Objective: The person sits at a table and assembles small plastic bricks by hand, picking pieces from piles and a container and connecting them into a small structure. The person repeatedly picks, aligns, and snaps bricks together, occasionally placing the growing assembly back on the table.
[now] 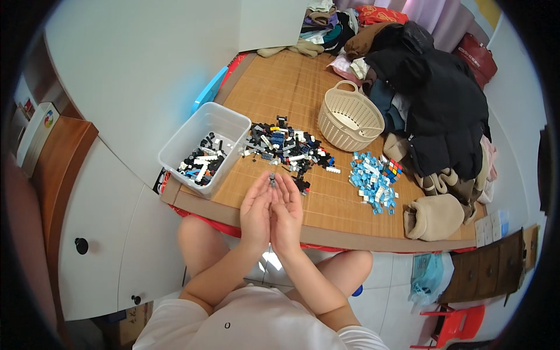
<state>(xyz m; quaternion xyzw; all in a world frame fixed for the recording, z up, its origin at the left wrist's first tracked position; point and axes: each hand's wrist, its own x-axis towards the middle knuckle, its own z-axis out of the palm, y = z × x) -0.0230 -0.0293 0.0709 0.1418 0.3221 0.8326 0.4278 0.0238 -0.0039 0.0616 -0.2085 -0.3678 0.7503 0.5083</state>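
Note:
My left hand [255, 205] and my right hand [286, 207] are pressed side by side over the near edge of the mat. Between their curled fingertips is a small grey building brick piece [272, 180], too small to make out in detail. Just beyond my fingers spreads a pile of mixed building bricks [286, 146], mostly black, grey and white with a few blue, yellow and red ones. To the left stands a clear plastic bin [230, 169] with more loose bricks [204, 160] at its bottom.
A beige woven-look basket [344, 125] stands beyond the pile. Right of it lie light-blue and white tile pieces [373, 184] and a puzzle cube [392, 170]. Dark clothes [443, 105] are heaped at the right. A blue lid [209, 90] leans behind the bin.

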